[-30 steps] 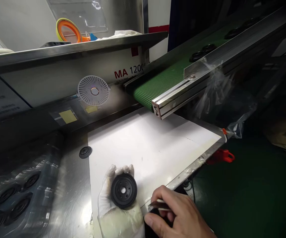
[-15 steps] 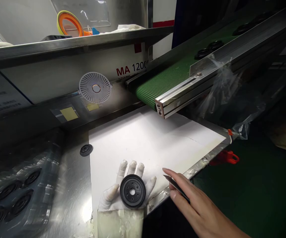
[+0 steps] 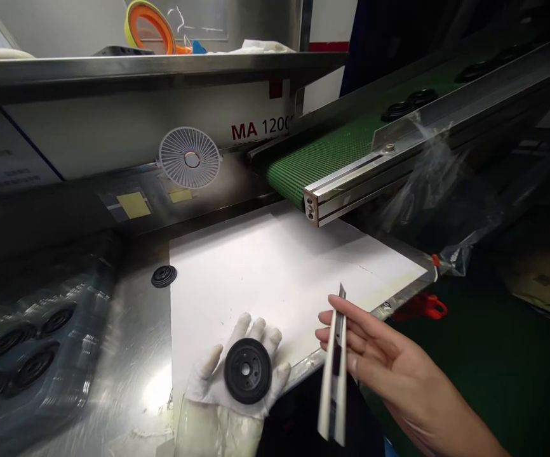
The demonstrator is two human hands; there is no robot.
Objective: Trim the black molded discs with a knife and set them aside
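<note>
My left hand wears a white glove and is palm up over the sheet's front edge, fingers spread. It holds a round black pulley-like wheel with a small centre hole, which covers much of the palm. To its right, my bare right hand grips a utility knife between thumb and fingers. The knife's blade tip points up and away, and its pale handle hangs toward me. Knife and wheel are apart. A similar black wheel lies on the metal table left of the white sheet.
At the left, a clear plastic tray holds several black wheels. A green conveyor belt slopes down above the sheet's far edge, carrying black wheels. A small round fan stands at the back. Above it runs a metal shelf.
The utility knife has swung from mostly hidden, pointing left, to upright with its handle showing, and my right fingers have shifted around it. The wheel has turned and tilted slightly in my left hand.
</note>
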